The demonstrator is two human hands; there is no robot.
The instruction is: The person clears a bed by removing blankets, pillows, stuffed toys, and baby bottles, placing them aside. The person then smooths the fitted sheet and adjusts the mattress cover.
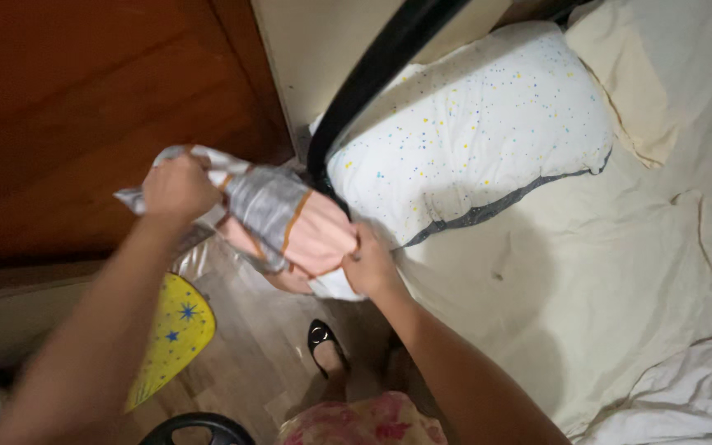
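Gripping one end of a pink pillow (311, 235) with a grey, orange-edged cloth around it, the left hand (176, 188) is clenched into a fist over bunched fabric, held out over the wooden floor (245, 363) in front of the brown wooden door (84, 107). The left forearm runs up from the lower left, wrist straight, knuckles upward. Below it, a yellow star-printed object (170, 338) lies on the floor, and a black shoe (320, 339) sits just right of that.

Moving across, the pillow hangs between both hands, just off the bed's edge and touching nothing below. The right hand (368, 262) pinches its other end, fingers curled tight on the pink fabric, forearm angling in from the lower right over the cream bedsheet (603, 272).

Risk here, I'd say: the grey cloth looks loosely gathered, so a slack left fist could let it slide and drop the pillow to the floor. The black strap (372, 74) and the speckled white pillow (471, 132) sit close behind, so a swing could snag there.
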